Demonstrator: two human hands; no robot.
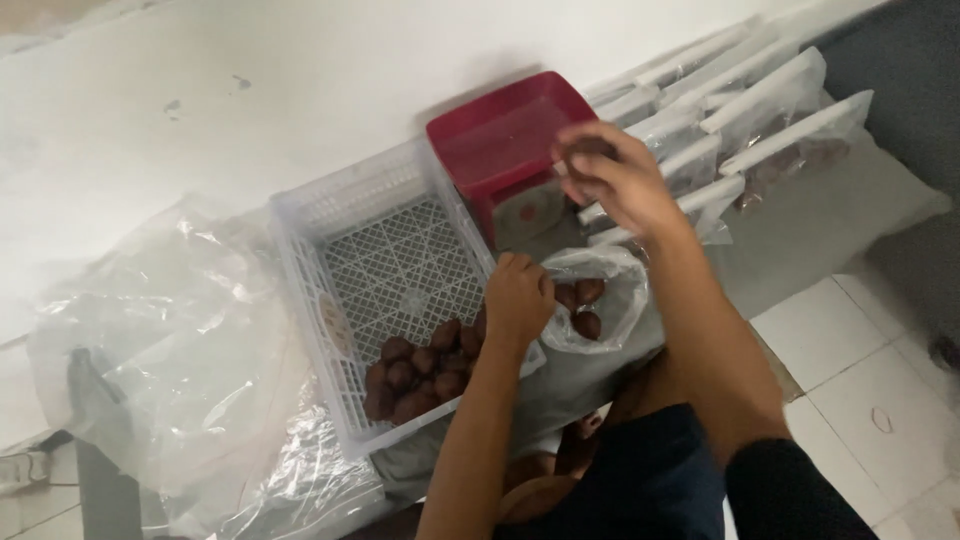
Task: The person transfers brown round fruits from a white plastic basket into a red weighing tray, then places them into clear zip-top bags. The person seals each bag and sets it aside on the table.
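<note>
Hovering over the red scale [505, 135], the right hand [618, 178] is curled loosely around something small and dark, most likely one of the brown fruits, though the blur keeps me from being sure. Down nearer the body, the left hand [517, 298] is closed on the rim of a clear plastic bag [605, 300], holding its mouth open just to the right of the white slotted crate [385, 270]. A few fruits [580, 305] sit inside that bag already, round, dark reddish-brown and dull-skinned, so I'd judge this bag only begun, with plenty of room left. Look at the crate: most of its grid floor is bare, and the remaining pile of fruits [420, 370] is heaped into the near corner, touching the left wrist. That suggests the bulk has gone out of it. And there's the proof on the far right, a row of filled, sealed pouches [745, 120] lying overlapped side by side beyond the scale, dark contents showing through the clear film. So a good many are done, and a modest heap is left to bag. Sheets of crumpled clear plastic [190, 340] spread out to the left of the crate, all of it resting on a grey cloth [830, 215] over pale floor tiles [850, 350].
</note>
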